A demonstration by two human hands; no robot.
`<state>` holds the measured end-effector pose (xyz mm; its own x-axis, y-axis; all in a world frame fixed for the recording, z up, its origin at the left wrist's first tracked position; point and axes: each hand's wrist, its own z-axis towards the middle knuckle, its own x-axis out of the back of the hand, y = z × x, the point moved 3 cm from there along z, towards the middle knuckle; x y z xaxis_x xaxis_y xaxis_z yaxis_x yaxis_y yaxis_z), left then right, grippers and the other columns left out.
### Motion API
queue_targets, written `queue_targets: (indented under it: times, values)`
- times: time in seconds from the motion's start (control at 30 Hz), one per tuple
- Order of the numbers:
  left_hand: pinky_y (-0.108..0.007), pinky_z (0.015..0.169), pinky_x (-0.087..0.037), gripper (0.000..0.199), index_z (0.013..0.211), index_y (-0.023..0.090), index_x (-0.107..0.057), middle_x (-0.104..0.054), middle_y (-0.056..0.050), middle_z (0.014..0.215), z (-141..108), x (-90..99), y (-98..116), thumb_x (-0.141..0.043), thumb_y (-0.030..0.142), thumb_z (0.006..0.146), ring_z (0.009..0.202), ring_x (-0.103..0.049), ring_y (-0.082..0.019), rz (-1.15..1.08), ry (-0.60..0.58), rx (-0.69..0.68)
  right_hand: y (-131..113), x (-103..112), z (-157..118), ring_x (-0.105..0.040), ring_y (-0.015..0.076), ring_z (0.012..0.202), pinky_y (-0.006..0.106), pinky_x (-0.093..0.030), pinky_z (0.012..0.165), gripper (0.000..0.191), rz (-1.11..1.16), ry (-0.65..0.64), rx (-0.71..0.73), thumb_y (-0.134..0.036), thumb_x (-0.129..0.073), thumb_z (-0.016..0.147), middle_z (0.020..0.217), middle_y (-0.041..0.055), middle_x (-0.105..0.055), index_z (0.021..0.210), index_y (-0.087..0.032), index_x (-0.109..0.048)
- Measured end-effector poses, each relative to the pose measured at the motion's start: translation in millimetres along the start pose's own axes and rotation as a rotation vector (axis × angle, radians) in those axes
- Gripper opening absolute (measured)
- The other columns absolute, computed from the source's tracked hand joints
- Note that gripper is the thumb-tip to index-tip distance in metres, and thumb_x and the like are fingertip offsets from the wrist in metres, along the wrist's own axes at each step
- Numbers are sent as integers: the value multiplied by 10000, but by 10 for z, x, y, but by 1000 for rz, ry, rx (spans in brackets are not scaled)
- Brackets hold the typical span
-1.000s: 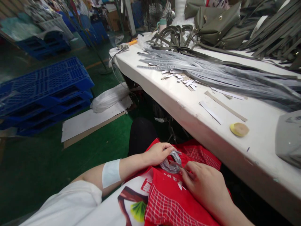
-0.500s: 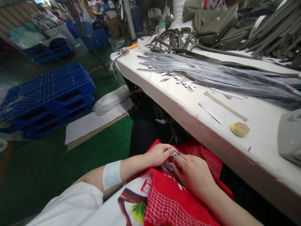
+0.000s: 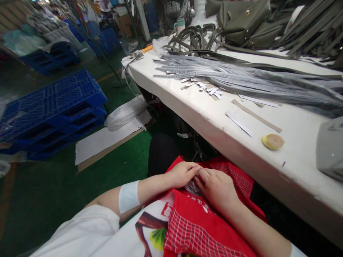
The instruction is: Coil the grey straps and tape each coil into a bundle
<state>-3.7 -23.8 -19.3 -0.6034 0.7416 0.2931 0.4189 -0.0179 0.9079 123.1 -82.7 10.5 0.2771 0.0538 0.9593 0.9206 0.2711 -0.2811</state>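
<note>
Wears a red apron (image 3: pixel 206 217) across the lap. Holds over it a grey, plastic-wrapped coil (image 3: pixel 193 188), mostly hidden under the fingers. Has the left hand (image 3: pixel 183 175) curled nearly closed on the coil, with thumb and fingertips together; has the right hand (image 3: pixel 219 186) half curled beside it, with fingertips touching the left's. Cannot tell the right's grip on the coil. Has alongside, to the right, a white table (image 3: pixel 300 153) with 1 yellow-edged roll (image 3: pixel 272 141), a tan strip (image 3: pixel 257 116), paper scraps (image 3: pixel 202 86), a sheaf of plastic-wrapped straps (image 3: pixel 235 76) and, farther over, olive bags (image 3: pixel 246 25). Faces, past the knee, a pale board (image 3: pixel 102 146) under a clear plastic bundle (image 3: pixel 125 115), then stacked blue pallets (image 3: pixel 53 96) at left.
</note>
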Motion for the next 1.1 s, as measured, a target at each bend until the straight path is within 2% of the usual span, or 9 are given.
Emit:
queue_targets:
  times: [0.13, 0.23, 0.37, 0.57, 0.67, 0.77, 0.93, 1.0, 1.1]
  values:
    - [-269, 902, -486, 357, 1052, 155, -704, -736, -56, 1049, -4, 9, 66, -391, 296, 955, 972, -665, -181, 59, -40, -51, 74, 55, 31, -647, 180, 679, 282, -345, 590, 194, -10, 2, -26, -357, -584, 898, 728, 26, -690, 810, -204, -665]
    - [-280, 921, -478, 361, 1078, 138, -693, -727, -75, 1090, 5, 24, 63, -389, 289, 955, 1006, -659, -192, 98, -41, -43, 127, 174, -41, -638, 171, 679, 279, -355, 602, 172, 90, -92, -43, -361, -621, 862, 737, 7, -681, 774, -215, -643]
    - [-272, 921, -474, 372, 1104, 145, -680, -726, -67, 1092, 18, 19, 29, -378, 312, 965, 1025, -652, -186, 110, -55, -53, 133, 253, -150, -642, 154, 673, 268, -369, 625, 119, 200, -167, -62, -270, -603, 852, 735, -16, -688, 745, -227, -635]
    - [-266, 898, -466, 348, 1068, 172, -686, -720, -57, 1059, 16, 3, 67, -380, 304, 966, 984, -646, -181, 182, -46, -114, 172, 148, -39, -654, 175, 675, 273, -366, 594, 178, 142, -62, -139, -315, -580, 886, 755, 25, -715, 782, -203, -671]
    - [-257, 825, -475, 359, 969, 155, -693, -714, -56, 949, 10, 21, 93, -357, 281, 965, 886, -642, -175, 185, -61, -131, 260, 123, 53, -647, 169, 682, 259, -395, 600, 179, 330, -96, -158, -313, -589, 879, 759, 19, -718, 768, -201, -672]
    - [-253, 827, -469, 302, 950, 153, -682, -693, -52, 938, -12, 40, 144, -394, 245, 938, 895, -627, -175, 156, -115, -177, 314, 136, 100, -649, 154, 753, 247, -445, 680, 169, 615, -141, -114, -258, -541, 892, 831, 9, -729, 827, -210, -689]
    - [-266, 847, -465, 289, 953, 142, -674, -678, -68, 920, -51, 44, 242, -438, 310, 942, 888, -610, -181, 257, -100, -261, 396, 123, 128, -625, 154, 717, 251, -450, 672, 136, 707, -44, -167, -238, -577, 829, 772, 11, -712, 753, -194, -681]
    - [-266, 849, -467, 352, 894, 149, -680, -684, -65, 892, -54, 36, 244, -389, 333, 969, 881, -614, -178, 281, -87, -238, 469, 58, 138, -600, 145, 659, 242, -430, 618, 156, 744, -14, -224, -291, -621, 801, 708, 7, -688, 697, -182, -664]
    - [-273, 883, -468, 404, 898, 168, -693, -704, -63, 923, -54, 21, 232, -348, 359, 986, 917, -628, -180, 277, -81, -220, 604, -134, 143, -540, 134, 570, 243, -387, 542, 386, 873, -66, -367, -490, -561, 843, 597, 9, -615, 672, -156, -653]
